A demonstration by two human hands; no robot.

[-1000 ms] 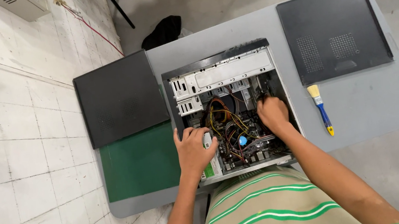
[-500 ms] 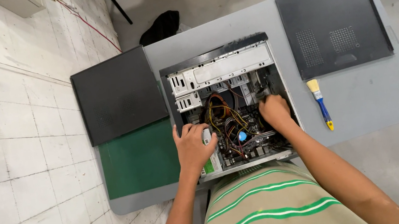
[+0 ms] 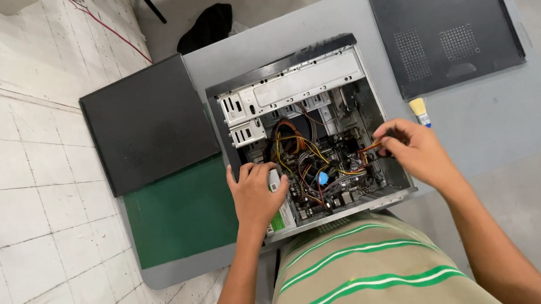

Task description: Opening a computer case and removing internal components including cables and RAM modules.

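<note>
An open desktop computer case (image 3: pixel 295 77) lies on its side on a grey table (image 3: pixel 487 119), with its bundle of coloured wires (image 3: pixel 302 151) and board exposed. My left hand (image 3: pixel 255 193) rests on the case's left edge, fingers curled over a component with a green label. My right hand (image 3: pixel 409 149) is at the case's right wall, pinching a reddish cable (image 3: pixel 370 148) between thumb and fingers. A small blue part (image 3: pixel 321 178) sits among the wires between both hands.
A black side panel (image 3: pixel 145 124) lies left of the case over a green mat (image 3: pixel 179 212). A second black panel (image 3: pixel 447 22) lies at the table's far right. A yellow-bristled brush (image 3: pixel 419 110) lies by my right hand. A black object (image 3: pixel 207 27) sits on the floor beyond.
My right hand has moved from inside the case toward its right wall and now pinches a reddish cable. My left hand stays on the left edge. The camera has shifted slightly.
</note>
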